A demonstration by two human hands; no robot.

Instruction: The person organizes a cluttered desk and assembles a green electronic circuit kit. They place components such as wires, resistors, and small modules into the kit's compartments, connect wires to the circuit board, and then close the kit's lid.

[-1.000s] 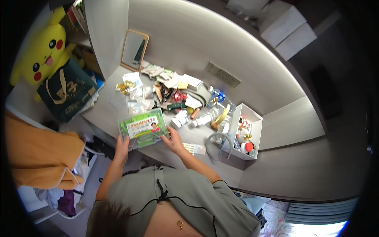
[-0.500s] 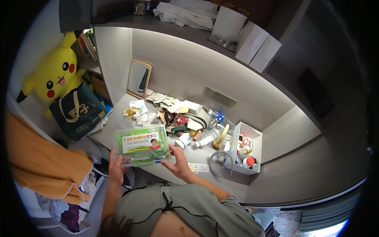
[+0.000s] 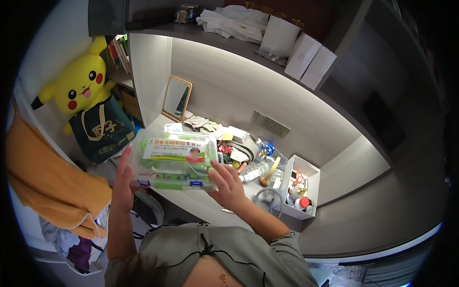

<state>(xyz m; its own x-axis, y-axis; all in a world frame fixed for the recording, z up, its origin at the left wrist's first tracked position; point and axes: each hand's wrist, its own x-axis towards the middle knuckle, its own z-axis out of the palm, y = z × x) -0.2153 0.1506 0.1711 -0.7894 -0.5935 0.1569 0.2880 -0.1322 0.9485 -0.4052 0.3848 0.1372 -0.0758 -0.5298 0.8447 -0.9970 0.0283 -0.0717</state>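
A clear plastic storage box point(image 3: 165, 166) with blue latches is held up over the near left of the desk. Green parts and a printed label with a small picture show through its lid. My left hand point(image 3: 123, 184) grips the box's left end, with the thumb along the side. At the right end, my right hand point(image 3: 229, 189) holds the edge with its fingers bent against the side. The latches face me, and the lid looks closed. Whatever lies under the box is hidden.
Behind the box are a heap of cardboard scraps point(image 3: 205, 125), clear plastic bottles point(image 3: 256, 171) and a grey pouch point(image 3: 244, 152). A white open box point(image 3: 300, 212) of small items stands right. A framed mirror point(image 3: 176, 98) leans on the wall; a yellow plush toy point(image 3: 79, 91) sits left behind a dark green bag point(image 3: 103, 134).
The plastic box has come up closer to me and looks larger, its latched front now facing me. Both hands have risen with it, and the view has shifted slightly.
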